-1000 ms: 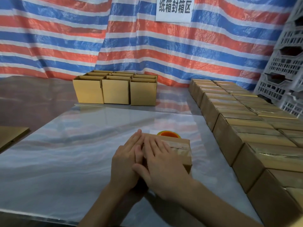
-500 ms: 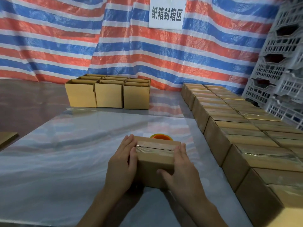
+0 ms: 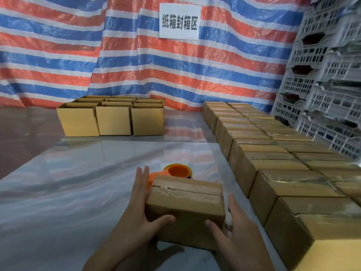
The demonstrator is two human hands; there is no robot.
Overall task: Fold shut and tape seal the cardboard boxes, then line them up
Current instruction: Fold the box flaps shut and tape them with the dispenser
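From the head camera, much of the job looks done: two long rows of taped boxes run down the right side of the table, packed edge to edge; at the far end a block of open boxes stands with flaps up, so I judge those are yet to be folded and taped; the box in hand sits near the front of the table, just left of the rows, its top flaps closed with a glossy strip of tape along the seam, and what it seems to lack is only its place in line; the orange tape dispenser lies just behind it; the left hand lies flat against the box's left side, fingers straight and together, thumb across the near face; the right hand does the same on the right side, fingers straight, thumb on the near face; both are spread wide, clamping the box between the palms; whether it is lifted clear of the table I cannot tell.
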